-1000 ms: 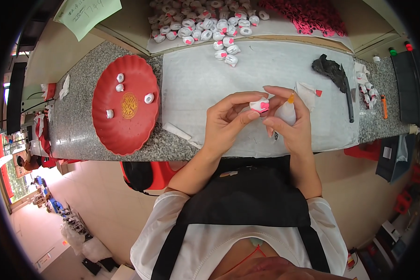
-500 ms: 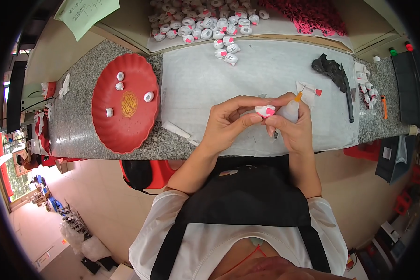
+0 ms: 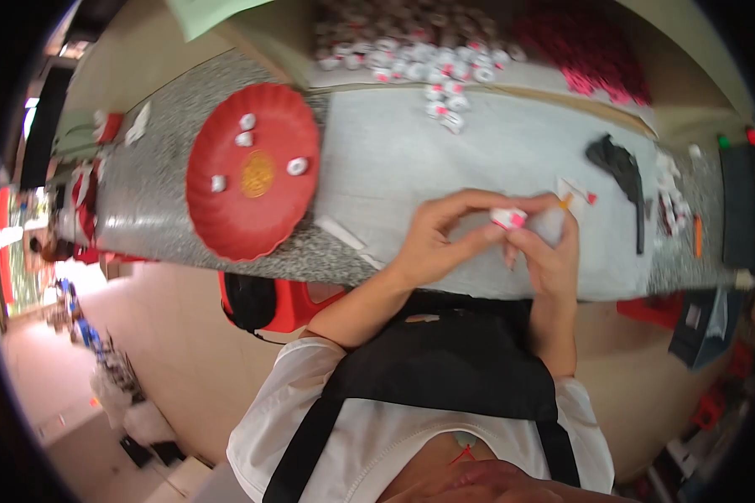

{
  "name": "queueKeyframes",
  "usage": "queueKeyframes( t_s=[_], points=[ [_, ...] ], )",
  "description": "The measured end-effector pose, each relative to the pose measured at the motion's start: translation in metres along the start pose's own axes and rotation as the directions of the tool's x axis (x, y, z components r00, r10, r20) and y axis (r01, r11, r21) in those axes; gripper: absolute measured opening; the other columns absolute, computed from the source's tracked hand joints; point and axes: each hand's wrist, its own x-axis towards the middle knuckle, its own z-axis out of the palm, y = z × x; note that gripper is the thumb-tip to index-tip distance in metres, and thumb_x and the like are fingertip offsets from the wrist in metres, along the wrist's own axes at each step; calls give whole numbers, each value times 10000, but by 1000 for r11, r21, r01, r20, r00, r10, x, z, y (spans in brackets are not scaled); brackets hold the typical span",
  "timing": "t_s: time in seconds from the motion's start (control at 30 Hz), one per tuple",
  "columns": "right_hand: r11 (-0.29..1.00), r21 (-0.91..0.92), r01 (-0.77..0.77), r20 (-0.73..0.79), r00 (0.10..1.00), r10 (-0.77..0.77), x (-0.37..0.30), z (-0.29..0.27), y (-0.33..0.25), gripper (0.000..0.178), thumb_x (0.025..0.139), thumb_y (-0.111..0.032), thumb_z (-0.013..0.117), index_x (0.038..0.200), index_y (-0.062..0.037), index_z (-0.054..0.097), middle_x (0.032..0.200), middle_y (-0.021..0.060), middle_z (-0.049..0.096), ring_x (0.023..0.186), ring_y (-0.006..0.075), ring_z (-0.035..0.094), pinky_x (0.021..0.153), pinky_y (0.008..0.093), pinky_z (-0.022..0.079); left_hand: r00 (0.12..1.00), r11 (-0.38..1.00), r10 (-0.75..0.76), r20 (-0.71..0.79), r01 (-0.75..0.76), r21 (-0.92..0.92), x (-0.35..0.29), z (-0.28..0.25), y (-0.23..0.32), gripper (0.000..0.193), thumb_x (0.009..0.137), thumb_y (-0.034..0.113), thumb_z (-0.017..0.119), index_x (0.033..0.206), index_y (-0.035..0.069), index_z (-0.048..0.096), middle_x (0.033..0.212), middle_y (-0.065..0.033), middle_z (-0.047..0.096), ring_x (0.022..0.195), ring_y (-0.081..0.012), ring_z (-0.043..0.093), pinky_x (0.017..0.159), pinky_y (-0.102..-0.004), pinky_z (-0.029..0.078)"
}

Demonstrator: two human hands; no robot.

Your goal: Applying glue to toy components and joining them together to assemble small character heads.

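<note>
Both hands meet over the white sheet (image 3: 377,151) on the worktop. Pinched between the fingertips of my left hand (image 3: 432,239) is a small rounded white piece (image 3: 508,219) with a bright pink patch on it. My right hand (image 3: 555,260) steadies that piece's other side with its fingertips. The same hand keeps a translucent squeeze bottle (image 3: 550,225) with an orange nozzle against its palm, nozzle pointing away from me. Blur hides fine detail of the piece, and the fingers partly cover the bottle.
A red scalloped tray (image 3: 205,210) with several white pieces stands left. On the back shelf lie a heap of white pieces (image 3: 411,63) and a pile of pink bits (image 3: 600,71). Crumpled black material (image 3: 617,163) and an orange stick-shaped tool (image 3: 698,236) are at right.
The whole view has shifted and tilted a little, so the tray and heaps appear further right, with more blur. Both hands keep the same hold on the white piece and bottle.
</note>
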Motion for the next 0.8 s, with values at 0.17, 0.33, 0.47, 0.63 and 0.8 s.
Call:
queueKeyframes(
  t_s=[0.17,0.33,0.47,0.63,0.8],
  points=[
    [996,-88,-8,-28,1000,5,-64,24,-9,271,642,-43,572,851,-5,404,613,74,459,428,125,444,368,214,377,966,978,167,195,-137,-160,-44,8,13,223,672,20,617,886,18,555,949,-107,513,843,-181,504,780,-295,368],
    [997,-63,39,-24,999,-41,-96,30,-9,248,687,-30,541,885,-13,393,617,63,459,432,103,432,380,200,370,960,955,199,194,-146,-258,-70,22,23,216,664,76,638,858,16,566,882,-87,559,792,-148,523,758,-255,367],
    [997,-71,21,-16,1000,-22,-100,35,-9,239,703,-46,532,896,-6,398,639,65,466,452,102,436,397,194,367,981,953,92,169,-37,-301,-81,23,41,218,684,114,623,866,11,563,902,-89,583,809,-121,520,775,-262,357],
    [987,-135,88,-49,994,-95,-114,36,-9,238,729,-59,501,936,8,404,676,72,479,490,91,439,431,193,363,968,956,212,138,-176,-235,-89,30,33,214,700,119,605,873,2,558,900,-79,584,786,-124,524,754,-256,374],
    [983,-97,158,-184,967,-173,-117,37,-8,214,707,-48,492,884,29,399,626,83,470,464,117,438,437,199,368,975,960,135,179,-84,-269,-88,40,34,239,708,113,591,912,-6,553,886,-70,583,784,-117,521,740,-257,385]
  ],
)
